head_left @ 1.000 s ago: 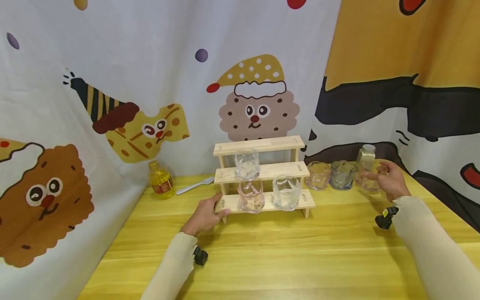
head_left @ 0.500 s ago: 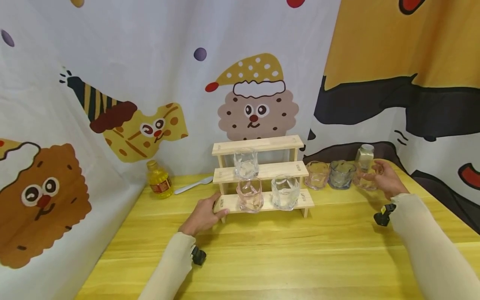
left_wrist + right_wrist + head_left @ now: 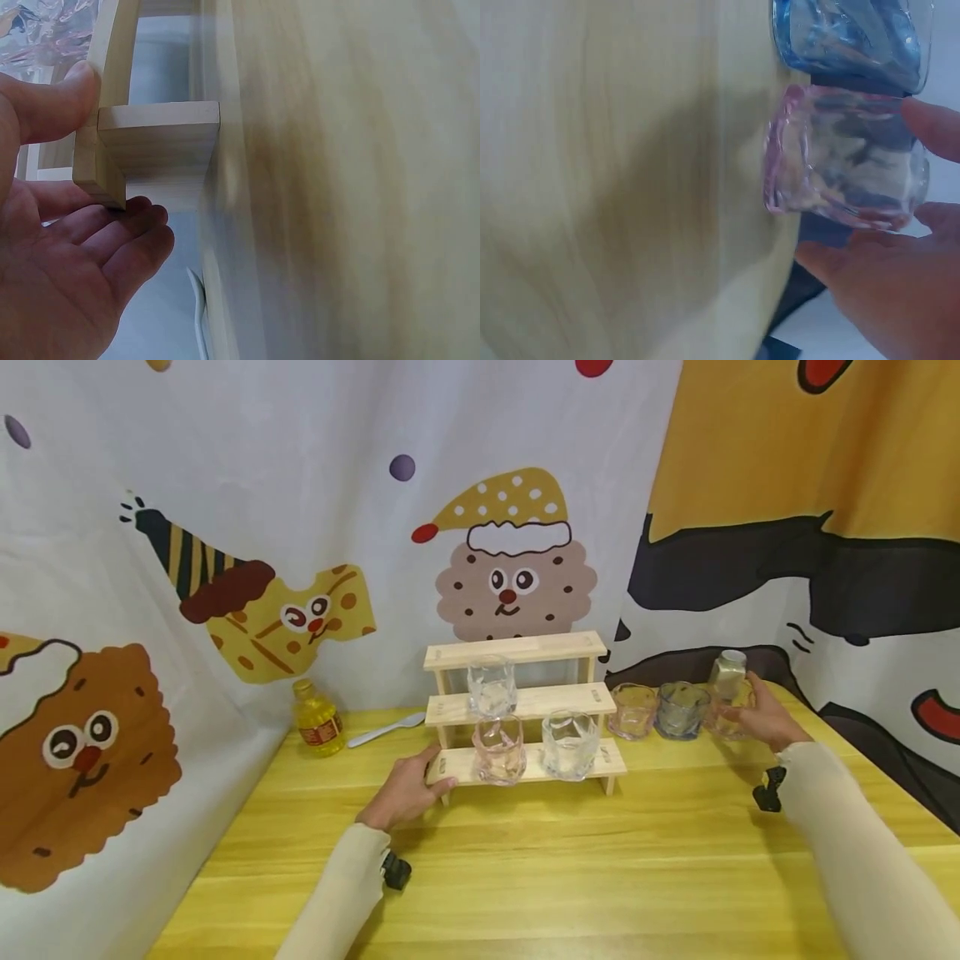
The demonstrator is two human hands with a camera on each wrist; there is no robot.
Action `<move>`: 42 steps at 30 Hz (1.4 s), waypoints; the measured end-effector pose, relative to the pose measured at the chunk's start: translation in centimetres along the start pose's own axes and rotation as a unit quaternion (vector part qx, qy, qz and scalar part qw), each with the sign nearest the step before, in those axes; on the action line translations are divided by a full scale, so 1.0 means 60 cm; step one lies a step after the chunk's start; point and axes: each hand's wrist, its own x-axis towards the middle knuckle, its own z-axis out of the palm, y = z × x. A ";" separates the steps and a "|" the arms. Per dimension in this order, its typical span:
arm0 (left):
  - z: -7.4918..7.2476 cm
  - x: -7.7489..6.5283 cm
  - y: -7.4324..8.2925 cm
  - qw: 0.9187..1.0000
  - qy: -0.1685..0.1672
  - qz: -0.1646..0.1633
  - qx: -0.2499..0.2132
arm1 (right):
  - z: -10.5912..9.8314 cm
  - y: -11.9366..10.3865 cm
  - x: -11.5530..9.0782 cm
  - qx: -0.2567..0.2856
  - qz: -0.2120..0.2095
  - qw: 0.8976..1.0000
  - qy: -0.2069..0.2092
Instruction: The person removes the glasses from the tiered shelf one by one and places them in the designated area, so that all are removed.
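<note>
My left hand (image 3: 403, 792) pinches the left end of the lowest step of a three-tier wooden stand (image 3: 525, 702). Its thumb lies on top, with fingers below and beside the board (image 3: 112, 169). At the far right, my right hand (image 3: 767, 717) holds a pink-tinted glass (image 3: 847, 161) near its rim, thumb on one side and fingers on the other. That glass stands upright beside a blue-tinted glass (image 3: 681, 712). Another pinkish glass (image 3: 632, 713) is left of the blue one. A pink glass (image 3: 498, 752) and a clear glass (image 3: 570, 747) stand on the lowest step, and a clear glass (image 3: 492, 689) on the middle step.
A lidded jar (image 3: 728, 672) with pale contents is behind the held glass. At the back left are a bottle of yellow liquid (image 3: 318, 722) and a white spoon (image 3: 386, 729). A patterned curtain (image 3: 315, 460) hangs behind the wooden table (image 3: 525, 877).
My right hand has shifted slightly left, with its fingers changing position around the pink glass close to the blue one. My left hand keeps its hold on the stand.
</note>
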 end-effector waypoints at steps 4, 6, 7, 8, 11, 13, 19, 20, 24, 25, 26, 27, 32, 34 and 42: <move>0.002 -0.001 -0.002 1.000 -0.001 0.000 -0.003 | -0.007 -0.014 -0.009 -0.048 -0.011 0.999 -0.006; 0.002 -0.001 -0.003 1.000 0.001 0.000 -0.004 | -0.008 -0.026 -0.015 -0.064 -0.022 0.998 0.000; 0.002 -0.001 -0.003 1.000 0.002 0.000 -0.004 | -0.007 -0.034 -0.019 -0.073 -0.025 0.997 0.008; 0.002 -0.001 -0.004 1.000 0.001 0.001 -0.005 | -0.006 -0.043 -0.024 -0.083 -0.030 0.996 0.019; 0.003 0.000 -0.003 1.000 -0.001 0.002 -0.007 | -0.001 -0.070 -0.037 -0.102 -0.042 0.992 0.059; 0.004 0.001 -0.004 1.000 -0.002 0.002 -0.006 | 0.004 -0.090 -0.045 -0.113 -0.041 0.989 0.082; 0.004 0.000 -0.004 1.000 0.003 0.001 -0.002 | 0.028 -0.143 -0.059 -0.092 -0.048 0.990 0.096; 0.004 0.000 -0.003 1.000 0.003 0.002 -0.001 | 0.033 -0.149 -0.060 -0.088 -0.057 0.990 0.092; 0.003 -0.001 -0.002 1.000 0.000 0.002 0.002 | 0.058 -0.164 -0.064 -0.082 -0.122 0.987 0.067; 0.003 0.000 -0.002 1.000 -0.001 0.002 0.004 | 0.065 -0.165 -0.065 -0.082 -0.137 0.985 0.060; 0.003 0.000 -0.002 1.000 -0.002 0.001 0.005 | 0.073 -0.166 -0.067 -0.085 -0.153 0.983 0.054; 0.003 0.000 -0.001 1.000 -0.003 0.001 0.007 | 0.080 -0.166 -0.068 -0.084 -0.167 0.981 0.049; 0.005 0.000 0.000 1.000 -0.013 0.003 0.010 | 0.115 -0.176 -0.076 -0.068 -0.213 0.974 0.023; 0.005 0.000 0.000 1.000 -0.015 0.000 0.008 | 0.128 -0.187 -0.078 -0.062 -0.230 0.971 0.009; 0.003 0.002 -0.002 1.000 -0.008 -0.009 0.005 | 0.180 -0.242 -0.077 -0.016 -0.237 0.969 -0.065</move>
